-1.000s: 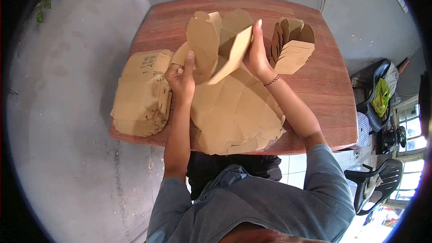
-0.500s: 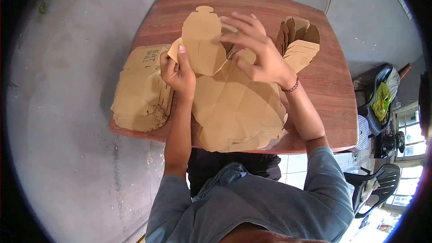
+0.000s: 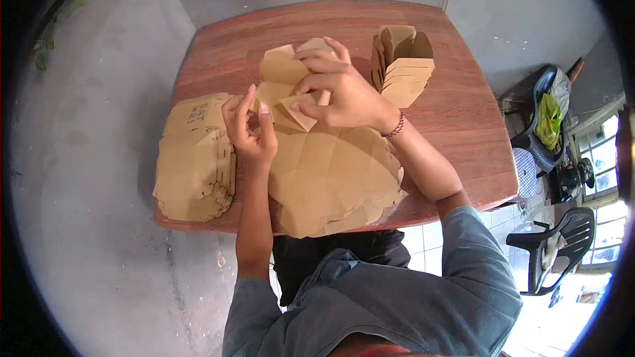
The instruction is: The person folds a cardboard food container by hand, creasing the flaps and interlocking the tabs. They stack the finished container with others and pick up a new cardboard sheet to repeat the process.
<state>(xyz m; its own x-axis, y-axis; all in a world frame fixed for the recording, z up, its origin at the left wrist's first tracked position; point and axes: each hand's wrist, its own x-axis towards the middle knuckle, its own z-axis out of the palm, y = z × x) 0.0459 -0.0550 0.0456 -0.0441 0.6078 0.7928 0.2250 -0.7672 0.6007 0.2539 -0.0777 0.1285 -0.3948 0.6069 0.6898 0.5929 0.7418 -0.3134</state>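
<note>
A partly folded brown cardboard food box (image 3: 280, 66) is held up above the table, its flaps standing at different angles. My left hand (image 3: 251, 129) is at its lower left side, with the thumb against the card and the index finger extended along the edge. My right hand (image 3: 337, 89) curls over the right side, its thumb on a bent flap (image 3: 299, 111) and its fingers across the upper part. Part of the box is hidden behind the right fingers. Beneath both hands lies a spread of flat box blanks (image 3: 331, 172).
To the left, a stack of flat printed blanks (image 3: 192, 172) lies near the table edge. Nested folded boxes (image 3: 407, 76) stand at the back right of the wooden table (image 3: 463, 139). A black plastic chair (image 3: 572, 241) is on the floor at right.
The box has turned and tipped, so its broad tabbed panel no longer faces up. My right hand has come down from open fingers to grip the box's right side. The view has shifted slightly.
</note>
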